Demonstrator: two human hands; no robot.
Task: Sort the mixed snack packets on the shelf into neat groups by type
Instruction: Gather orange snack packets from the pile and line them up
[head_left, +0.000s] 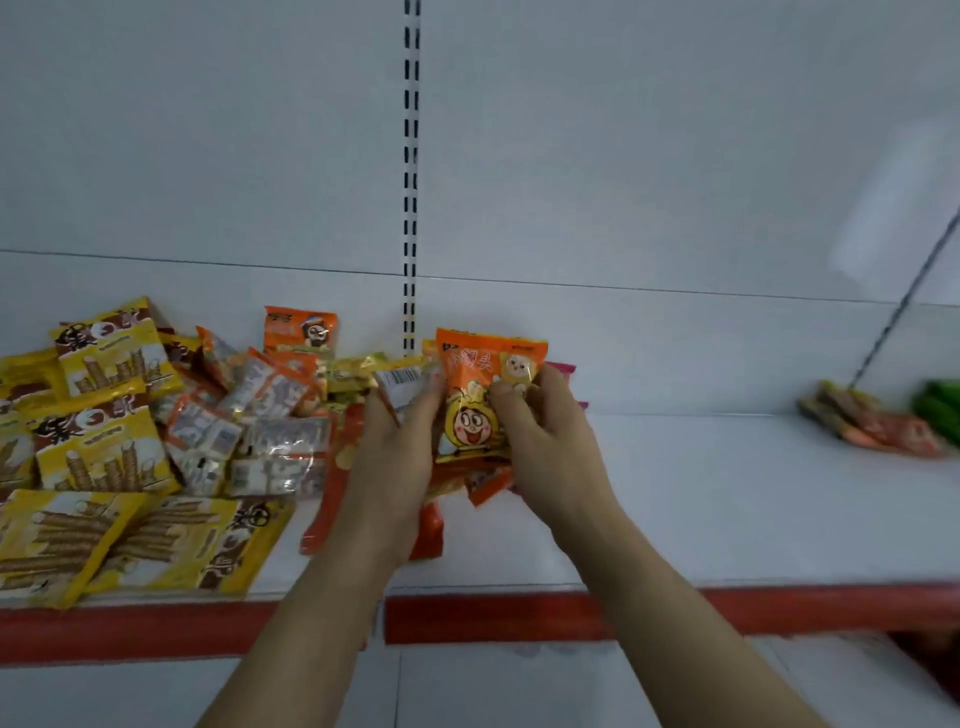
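Both hands (395, 447) hide packets beneath orange packet (480, 395)

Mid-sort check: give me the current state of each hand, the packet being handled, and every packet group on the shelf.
left hand: grips a barcode-backed packet.
right hand: pinches the orange cartoon packet, held upright.
yellow wafer-roll packets: lying overlapped at far left.
small orange-and-silver packets: jumbled, unsorted.
orange packets at far right: small pile, apart.
green packets: at right edge, partly cut off.

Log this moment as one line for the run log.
stage: sorting | both hands grip orange packet | left hand | right hand | yellow packets grouped at left | shelf
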